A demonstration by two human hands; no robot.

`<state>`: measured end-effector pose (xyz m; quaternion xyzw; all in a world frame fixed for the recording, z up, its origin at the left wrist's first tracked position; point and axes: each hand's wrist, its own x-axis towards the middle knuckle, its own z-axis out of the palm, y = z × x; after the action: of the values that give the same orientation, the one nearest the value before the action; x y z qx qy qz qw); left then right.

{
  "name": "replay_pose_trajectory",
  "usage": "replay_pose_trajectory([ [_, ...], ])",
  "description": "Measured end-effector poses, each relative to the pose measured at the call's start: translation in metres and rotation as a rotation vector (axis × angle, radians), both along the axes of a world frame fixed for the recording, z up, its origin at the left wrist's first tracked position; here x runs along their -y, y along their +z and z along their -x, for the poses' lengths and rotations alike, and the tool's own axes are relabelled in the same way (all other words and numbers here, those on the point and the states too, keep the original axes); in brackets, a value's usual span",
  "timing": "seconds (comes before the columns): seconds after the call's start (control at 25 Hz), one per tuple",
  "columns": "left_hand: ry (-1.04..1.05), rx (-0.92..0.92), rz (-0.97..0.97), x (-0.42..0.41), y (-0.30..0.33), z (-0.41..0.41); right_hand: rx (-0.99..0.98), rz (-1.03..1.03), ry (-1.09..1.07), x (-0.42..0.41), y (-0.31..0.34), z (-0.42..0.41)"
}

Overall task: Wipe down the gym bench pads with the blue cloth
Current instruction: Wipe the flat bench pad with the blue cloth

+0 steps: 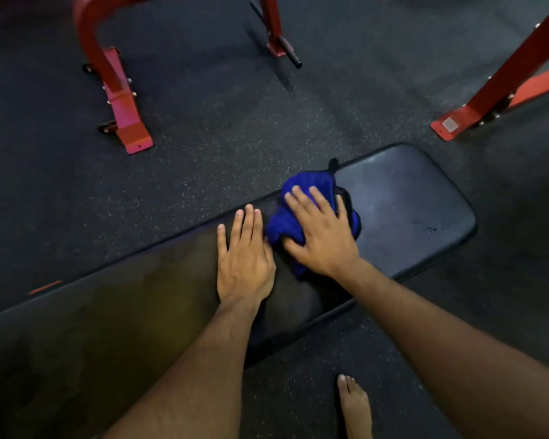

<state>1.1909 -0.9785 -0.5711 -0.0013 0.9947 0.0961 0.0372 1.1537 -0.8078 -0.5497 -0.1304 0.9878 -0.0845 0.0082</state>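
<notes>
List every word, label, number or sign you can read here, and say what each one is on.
No text can be read in this view.
Pale sticker on the red rack foot plate at right: too blurred to read, if it carries print at all.
Black bench pad: no print visible.
Blue cloth under the right hand: no tag or lettering visible.
Red bench frame at left: no marking visible.

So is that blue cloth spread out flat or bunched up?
Bunched up. The blue cloth sits in a crumpled wad on the bench pad, under the right hand.
</notes>
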Motion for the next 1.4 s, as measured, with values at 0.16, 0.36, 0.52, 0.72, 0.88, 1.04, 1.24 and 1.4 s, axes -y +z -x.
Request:
replay_pose_trajectory([
  [0.16,-0.004,-0.009,-0.022,0.001,0.001,-0.001,-0.029,-0.059,0.261,-0.054,-0.008,-0.085],
  [0.36,0.002,-0.025,0.004,-0.001,-0.004,0.000,0.044,-0.004,-0.138,-0.086,-0.004,0.001],
  [0.52,0.011,-0.025,0.002,-0.002,-0.004,0.001,0.075,-0.003,-0.202,-0.022,-0.004,0.055],
  [0.72,0.012,-0.003,-0.023,-0.003,0.000,0.003,-0.017,-0.045,0.302,-0.039,-0.011,-0.028],
  [0.88,0.020,-0.012,-0.001,-0.002,-0.002,0.002,0.003,-0.048,0.427,-0.108,-0.007,-0.040],
  [1.04,0.029,-0.023,-0.005,-0.005,-0.003,0.005,0.048,0.015,-0.081,-0.055,0.002,0.046],
  [1.24,0.029,0.026,0.002,-0.007,0.005,0.004,0.103,0.436,0.106,-0.021,0.019,0.020],
  [1.4,0.037,0.081,0.002,-0.012,0.015,0.005,0.041,0.519,-0.134,-0.101,0.037,-0.046],
])
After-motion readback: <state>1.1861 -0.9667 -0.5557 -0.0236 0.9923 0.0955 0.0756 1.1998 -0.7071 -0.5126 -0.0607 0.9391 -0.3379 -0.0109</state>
